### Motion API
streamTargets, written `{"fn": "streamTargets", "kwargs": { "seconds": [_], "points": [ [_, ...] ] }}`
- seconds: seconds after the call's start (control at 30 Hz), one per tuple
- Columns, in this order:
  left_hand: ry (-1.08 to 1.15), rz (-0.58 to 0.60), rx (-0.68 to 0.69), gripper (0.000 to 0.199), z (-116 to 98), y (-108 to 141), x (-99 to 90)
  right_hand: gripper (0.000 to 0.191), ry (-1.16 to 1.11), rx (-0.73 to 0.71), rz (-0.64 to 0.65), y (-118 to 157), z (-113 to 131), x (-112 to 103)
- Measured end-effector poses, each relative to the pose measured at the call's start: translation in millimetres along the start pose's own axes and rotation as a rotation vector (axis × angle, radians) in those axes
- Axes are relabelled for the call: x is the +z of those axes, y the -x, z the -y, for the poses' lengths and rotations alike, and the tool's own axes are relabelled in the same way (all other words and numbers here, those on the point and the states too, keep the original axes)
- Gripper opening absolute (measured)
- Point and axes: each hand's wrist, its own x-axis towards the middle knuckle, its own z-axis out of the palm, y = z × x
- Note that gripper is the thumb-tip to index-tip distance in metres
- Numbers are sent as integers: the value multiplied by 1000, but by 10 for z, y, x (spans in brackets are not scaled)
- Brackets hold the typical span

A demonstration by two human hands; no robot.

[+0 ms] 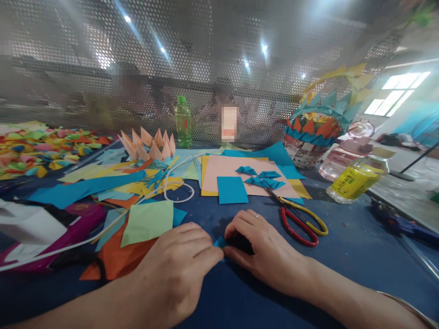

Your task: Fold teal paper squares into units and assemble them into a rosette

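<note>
My left hand [181, 260] and my right hand [257, 246] meet low in the middle of the view, fingers curled and pinching a small blue paper piece [220, 242] between them on the dark blue table. Most of that piece is hidden by my fingers. Just beyond it lies a flat blue square [232, 190], partly over pink sheets [219, 167]. Several folded blue pieces [269, 175] rest on the pink paper. Scissors [302, 221] with one red and one yellow handle lie to the right of my right hand. A pale green square [147, 221] is beside my left hand.
Magenta bag [80, 219] and white cable [120, 224] at left. Behind are a pink pointed paper ring [147, 146], green bottle [183, 121] and coloured scraps [30, 146]. At right stand a paper basket [305, 146], yellow-labelled bottle [358, 178] and dark blue tool [404, 224].
</note>
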Motion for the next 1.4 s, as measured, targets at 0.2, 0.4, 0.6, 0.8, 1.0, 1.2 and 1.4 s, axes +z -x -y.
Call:
{"fn": "streamTargets", "kwargs": {
  "seconds": [0.2, 0.4, 0.6, 0.8, 1.0, 1.2, 1.4],
  "points": [
    [90, 6, -317, 25, 100, -25, 64, 11, -45, 27, 27, 19, 1, 14],
    [113, 126, -382, 21, 131, -28, 128, 26, -30, 20, 79, 8, 19, -4],
    [139, 131, -421, 21, 121, -57, 100, 24, -108, 44, 37, 3, 20, 8],
    [264, 190, -519, 12, 119, -73, 56, 27, -211, 78, -15, 18, 26, 33],
    [384, 276, -576, 30, 96, -121, 4, 28, -459, 71, -135, 23, 42, 10],
    [641, 322, -758, 36, 104, -210, -73, 12, -568, 140, -87, 1, 58, -23],
    [669, 290, -770, 34, 91, -209, -83, 20, -476, 150, -42, -1, 50, -14]
  ]
}}
